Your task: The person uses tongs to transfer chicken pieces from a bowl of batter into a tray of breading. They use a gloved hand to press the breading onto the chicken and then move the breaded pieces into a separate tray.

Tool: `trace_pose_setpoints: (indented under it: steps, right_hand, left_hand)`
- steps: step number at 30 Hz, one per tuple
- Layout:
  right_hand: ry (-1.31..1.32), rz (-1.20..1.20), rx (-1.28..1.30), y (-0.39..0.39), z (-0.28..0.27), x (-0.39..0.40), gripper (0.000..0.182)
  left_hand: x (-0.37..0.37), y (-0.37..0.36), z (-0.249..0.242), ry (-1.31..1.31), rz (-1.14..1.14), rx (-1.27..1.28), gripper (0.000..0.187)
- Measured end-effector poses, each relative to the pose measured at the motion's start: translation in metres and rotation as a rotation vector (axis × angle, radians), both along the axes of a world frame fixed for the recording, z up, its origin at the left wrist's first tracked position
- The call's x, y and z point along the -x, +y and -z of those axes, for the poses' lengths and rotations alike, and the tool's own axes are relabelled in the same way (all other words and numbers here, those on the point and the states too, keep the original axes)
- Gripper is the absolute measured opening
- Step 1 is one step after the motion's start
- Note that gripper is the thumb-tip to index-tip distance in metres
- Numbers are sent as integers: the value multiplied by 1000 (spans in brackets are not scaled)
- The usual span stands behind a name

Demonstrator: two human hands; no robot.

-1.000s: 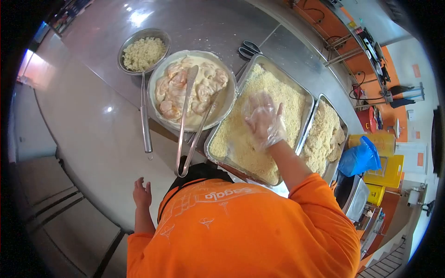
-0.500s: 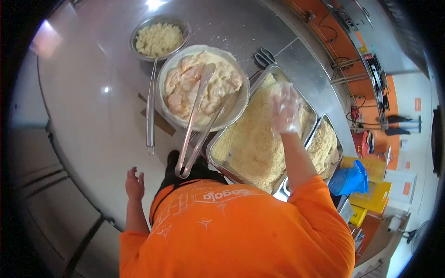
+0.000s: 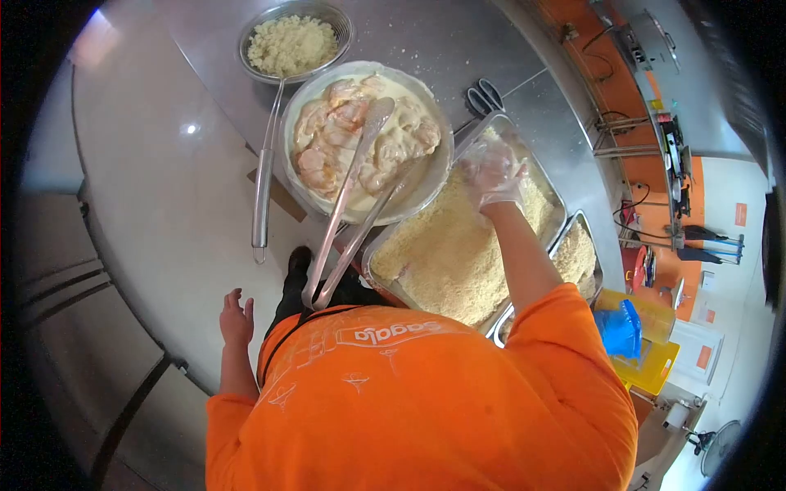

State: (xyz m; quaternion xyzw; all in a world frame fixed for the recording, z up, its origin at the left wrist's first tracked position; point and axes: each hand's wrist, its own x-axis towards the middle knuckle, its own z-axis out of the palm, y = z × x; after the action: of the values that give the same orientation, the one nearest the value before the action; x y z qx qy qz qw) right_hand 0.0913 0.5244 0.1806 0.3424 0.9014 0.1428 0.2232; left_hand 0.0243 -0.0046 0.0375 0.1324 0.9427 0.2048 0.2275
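Observation:
My right hand [image 3: 496, 173], in a clear plastic glove dusted with pale crumbs, rests on the breading in a metal tray [image 3: 558, 219]. Its fingers look loosely spread, with the tips partly lost in the breading [image 3: 446, 245]. My left hand [image 3: 237, 321] is bare and hangs beside my body, fingers apart, holding nothing. Left of the tray stands a white bowl [image 3: 288, 155] of raw chicken pieces [image 3: 332, 131] in a creamy batter. Metal tongs [image 3: 340, 200] lean in that bowl, their handle end towards my body.
A long-handled strainer [image 3: 264, 192] holding pale clumps [image 3: 292, 45] stands beyond the bowl. Scissors [image 3: 485, 96] lie past the tray. To the right are a second tray of breading [image 3: 575, 255] and a blue bag [image 3: 620, 330] near yellow containers [image 3: 655, 360].
My right hand has shifted slightly left across the breading, and its fingers look less outstretched. The breading looks more heaped in the middle of the tray. My left hand stays by my side.

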Motion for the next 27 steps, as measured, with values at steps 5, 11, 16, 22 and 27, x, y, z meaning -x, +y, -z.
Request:
trace_pose_setpoints:
  steps: [5,11,16,22,27]
  right_hand:
    - [331,134,206,30,-11,11,46]
    - [513,-146,-35,32,15,-6,48]
    - [356,-52,-18,29,9,-2,45]
    - [215,-142,318,34,-19,10,43]
    - [-171,67,944,3,-62,32,47]
  left_hand:
    - [4,7,-9,79,-68,-94,33]
    - [-8,-9,-9,1,-12,68,34]
    - [-6,-16,-4,33,-20,57,35]
    - [8,5,-24,99,3,-58,33]
    - [8,1,-24,78,7,-12,33]
